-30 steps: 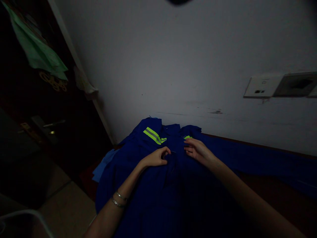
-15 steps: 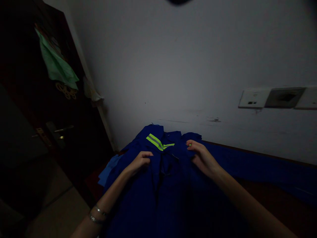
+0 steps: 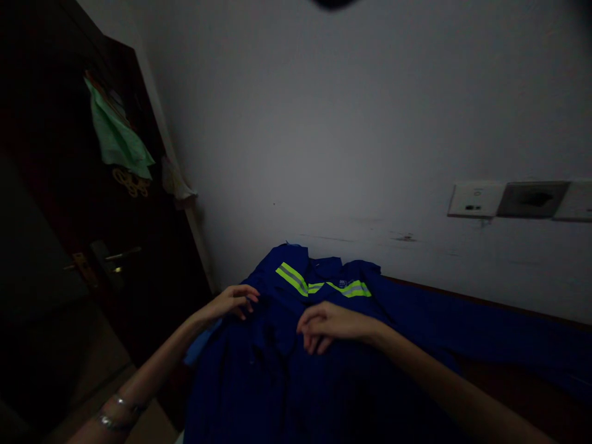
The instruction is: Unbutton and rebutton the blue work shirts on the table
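A dark blue work jacket [image 3: 324, 376] with yellow-green reflective stripes [image 3: 319, 285] lies spread on a surface against the wall. My left hand [image 3: 231, 301] rests on the jacket's left shoulder area, fingers stretched out and slightly curled, holding nothing. My right hand [image 3: 324, 322] lies across the jacket's chest just below the collar, fingers pointing left and down, pressed on the cloth. A bracelet sits on my left wrist [image 3: 115, 412]. One blue sleeve [image 3: 485, 320] runs out to the right along the wall.
A dark door [image 3: 69, 246] with a metal handle [image 3: 118, 256] stands at the left, a green cloth [image 3: 118, 139] hanging on it. White wall sockets [image 3: 476, 198] are at the right. A lighter blue cloth [image 3: 197, 345] peeks from under the jacket. Tiled floor lies at lower left.
My left hand let go of the cloth and slid left to the shoulder. My right hand moved from the collar's right side to the chest centre. Both reflective stripes now show.
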